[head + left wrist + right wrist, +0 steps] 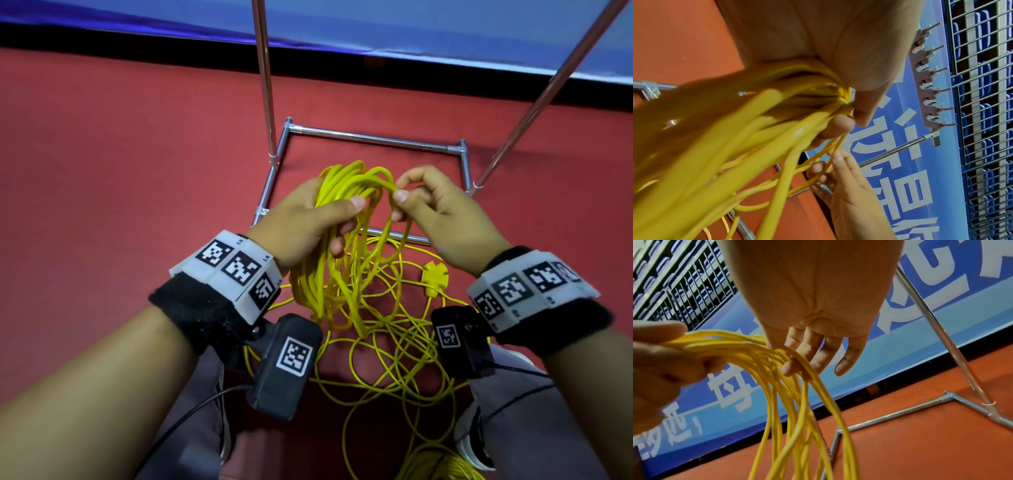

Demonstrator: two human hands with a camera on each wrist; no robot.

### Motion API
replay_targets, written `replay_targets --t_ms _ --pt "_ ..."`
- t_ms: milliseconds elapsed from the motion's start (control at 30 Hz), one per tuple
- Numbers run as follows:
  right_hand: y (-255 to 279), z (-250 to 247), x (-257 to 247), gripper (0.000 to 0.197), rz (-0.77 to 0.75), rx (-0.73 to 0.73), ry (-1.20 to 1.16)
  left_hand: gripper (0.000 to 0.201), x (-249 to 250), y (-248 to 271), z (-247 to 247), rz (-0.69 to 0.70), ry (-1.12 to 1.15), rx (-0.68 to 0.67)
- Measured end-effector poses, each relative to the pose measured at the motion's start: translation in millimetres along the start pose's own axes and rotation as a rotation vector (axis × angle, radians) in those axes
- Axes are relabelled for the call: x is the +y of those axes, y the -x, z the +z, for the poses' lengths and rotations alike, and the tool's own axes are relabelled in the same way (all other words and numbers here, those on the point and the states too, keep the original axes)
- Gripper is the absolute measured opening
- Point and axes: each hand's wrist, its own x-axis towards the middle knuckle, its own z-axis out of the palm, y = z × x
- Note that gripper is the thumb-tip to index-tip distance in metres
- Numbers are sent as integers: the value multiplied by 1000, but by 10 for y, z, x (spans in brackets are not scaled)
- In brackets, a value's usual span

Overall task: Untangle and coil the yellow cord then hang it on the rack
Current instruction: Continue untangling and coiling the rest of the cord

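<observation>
A thin yellow cord (346,212) is gathered into several loops that my left hand (308,219) grips as a bundle (748,120). My right hand (442,209) pinches one strand (797,360) between thumb and index finger at the top of the loops, its other fingers loosely spread. More cord lies in loose tangles on the red floor (387,349) below, with a yellow plug (434,274) among them. The rack's chrome base (373,138) and two uprights (263,78) stand just beyond my hands. Its row of hooks (931,87) shows in the left wrist view.
A blue banner (411,24) with white characters runs along the wall behind the rack. A wire fence with blue seats (982,113) stands behind it. My grey trouser legs and a shoe (472,442) are beside the loose cord. Red floor (102,154) stretches to the left.
</observation>
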Motion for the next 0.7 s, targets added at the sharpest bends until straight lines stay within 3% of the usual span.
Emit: replay_targets --t_ms 200,300,367,500,600,700 --pt "79 49 341 11 102 -211 284 16 30 1 -59 -8 29 33" --pt "115 112 387 13 168 -291 193 19 50 2 -108 -23 19 25" --pt "93 141 351 8 217 -237 63 19 45 2 -119 -42 10 20" --pt "16 138 269 13 239 6 -181 13 56 15 -117 -48 37 24" --pt "-17 114 229 15 192 136 -114 12 108 16 -110 -14 -9 34" --pt "-34 96 233 21 151 169 8 17 151 31 -72 34 -61 40"
